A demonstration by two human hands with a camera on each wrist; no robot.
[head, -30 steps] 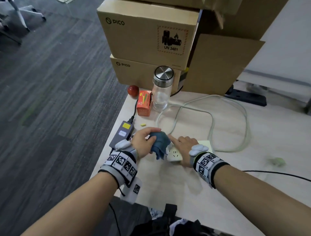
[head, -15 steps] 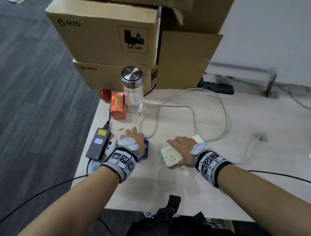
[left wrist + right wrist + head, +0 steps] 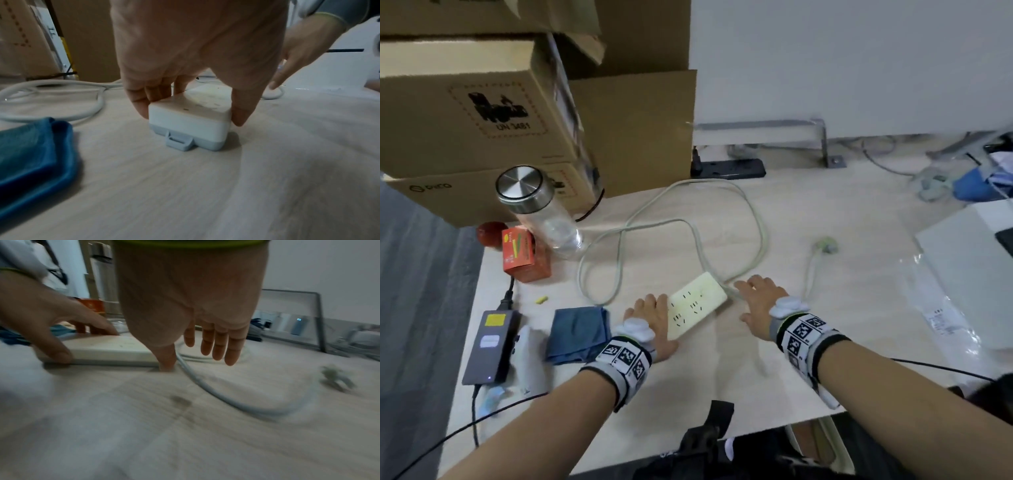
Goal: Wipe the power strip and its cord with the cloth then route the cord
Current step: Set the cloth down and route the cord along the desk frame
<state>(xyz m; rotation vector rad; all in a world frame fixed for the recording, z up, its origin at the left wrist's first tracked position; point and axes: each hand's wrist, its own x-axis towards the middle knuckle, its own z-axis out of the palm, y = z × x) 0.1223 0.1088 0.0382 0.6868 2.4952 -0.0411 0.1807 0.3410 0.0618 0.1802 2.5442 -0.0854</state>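
Note:
The white power strip [image 3: 697, 305] lies flat on the light wooden table [image 3: 842, 274], and my left hand [image 3: 654, 308] grips its near end. In the left wrist view the fingers [image 3: 141, 107] and thumb pinch the power strip [image 3: 189, 125] by its two sides. My right hand [image 3: 753, 291] hovers open just right of the strip's far end, where the cord [image 3: 722, 219] comes out. Its thumb touches the table beside the cord [image 3: 226, 400]. The cord loops across the table to its plug [image 3: 825, 245]. The folded blue cloth [image 3: 577, 332] lies loose left of my left hand.
Stacked cardboard boxes [image 3: 465, 113] fill the back left. In front of them stand a glass bottle [image 3: 541, 209], an orange carton [image 3: 524, 253] and a red ball [image 3: 489, 233]. A grey power adapter [image 3: 493, 346] lies at the left edge. A black strip [image 3: 729, 168] sits at the back, a white box [image 3: 969, 267] at the right.
My left hand laid the cloth down on the table and took hold of the strip's near end. My right hand let go of the strip and moved right toward the cord.

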